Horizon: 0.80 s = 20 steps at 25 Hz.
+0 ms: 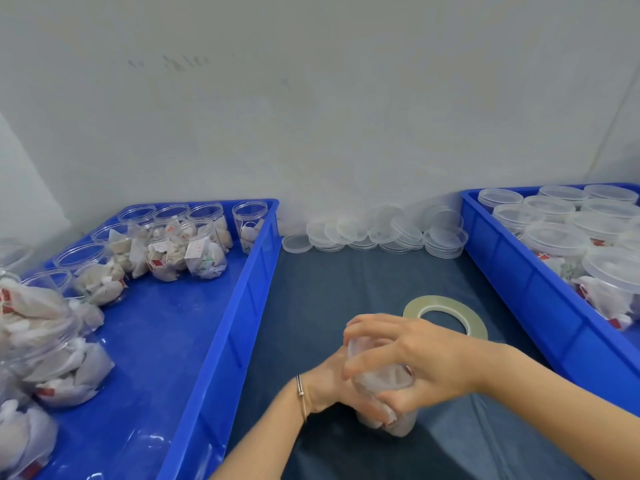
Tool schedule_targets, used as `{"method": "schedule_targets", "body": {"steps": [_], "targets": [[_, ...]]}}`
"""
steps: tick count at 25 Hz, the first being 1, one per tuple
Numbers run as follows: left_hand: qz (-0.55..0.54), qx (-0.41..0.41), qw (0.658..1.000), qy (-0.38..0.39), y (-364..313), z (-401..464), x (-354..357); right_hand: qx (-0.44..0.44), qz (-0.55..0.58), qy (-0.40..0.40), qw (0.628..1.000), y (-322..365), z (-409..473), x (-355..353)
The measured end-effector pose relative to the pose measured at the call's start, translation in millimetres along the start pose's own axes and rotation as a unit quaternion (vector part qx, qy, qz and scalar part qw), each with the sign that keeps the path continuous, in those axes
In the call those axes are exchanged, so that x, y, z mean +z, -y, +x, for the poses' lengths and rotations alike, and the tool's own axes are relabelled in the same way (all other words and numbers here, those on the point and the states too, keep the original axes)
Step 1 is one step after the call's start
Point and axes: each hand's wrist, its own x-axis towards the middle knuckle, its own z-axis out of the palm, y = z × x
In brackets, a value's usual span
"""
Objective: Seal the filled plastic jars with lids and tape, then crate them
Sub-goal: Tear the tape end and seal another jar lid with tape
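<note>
A filled plastic jar [388, 407] is standing nearest the viewer, on the dark blue cloth [346, 282] that is covering the table between two crates. A clear lid [375, 355] is sitting on the jar's mouth. The right hand [412, 358] is reaching in from the right and arching over the top of the jar, its fingers spread and curling down around the lid's rim, with the thumb pressing at the near side. The left hand [332, 382] is coming up from below and wrapping around the jar's body from the left, mostly hidden behind the jar and the right hand; a thin bracelet [302, 396] is circling its wrist.

Just behind the right hand, a flat roll of clear tape [446, 315] is lying on the cloth, its near edge partly covered by the hand. Further back, against the pale wall [311, 116], a loose heap of spare lids [377, 232] is lying along the cloth's far edge.

On the left, a blue crate [214, 306] is holding open jars [166, 251] stuffed with white sachets, none of them capped. On the right, a second blue crate [540, 292] is holding capped jars [561, 237], packed closely side by side. Both crates are standing well apart from the jar in the hands.
</note>
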Motion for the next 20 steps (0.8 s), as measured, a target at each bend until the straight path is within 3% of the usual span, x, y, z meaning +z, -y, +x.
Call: {"method": "schedule_targets", "body": {"steps": [2,4,7,9,11,13,16,17,19,20], "targets": [[0.007,-0.031,0.998,0.049,-1.4,-0.2,-4.4,0.000,-0.014,0.021,1.000,1.2,-2.6,0.8],[0.054,-0.048,0.996,0.057,1.6,6.8,-6.1,0.036,-0.083,-0.038,0.995,7.6,-6.8,9.5],[0.179,0.040,0.983,-0.025,5.6,20.1,4.9,0.224,-0.189,-0.174,0.940,30.9,-3.8,42.3],[0.225,0.082,0.969,-0.055,11.6,14.2,9.8,0.289,-0.193,-0.172,0.922,38.6,-1.4,45.3],[0.321,0.107,0.936,-0.095,4.3,11.0,9.8,0.235,-0.148,-0.127,0.952,30.0,-5.7,25.9],[0.369,0.072,0.916,-0.144,-7.8,15.1,13.3,0.168,-0.136,-0.097,0.972,21.9,-7.7,14.6],[0.203,0.056,0.932,-0.296,2.0,12.8,15.2,0.163,-0.108,-0.193,0.962,21.1,3.4,21.4],[0.115,0.039,0.948,-0.296,5.8,5.7,25.8,0.167,0.005,-0.224,0.960,18.0,6.3,19.2],[-0.036,0.043,0.944,-0.326,16.7,2.1,41.5,0.193,0.223,-0.255,0.921,-3.0,-2.3,9.7],[-0.084,0.029,0.951,-0.297,21.2,-6.4,39.3,0.226,0.231,-0.253,0.912,-21.3,-15.7,8.7]]}}
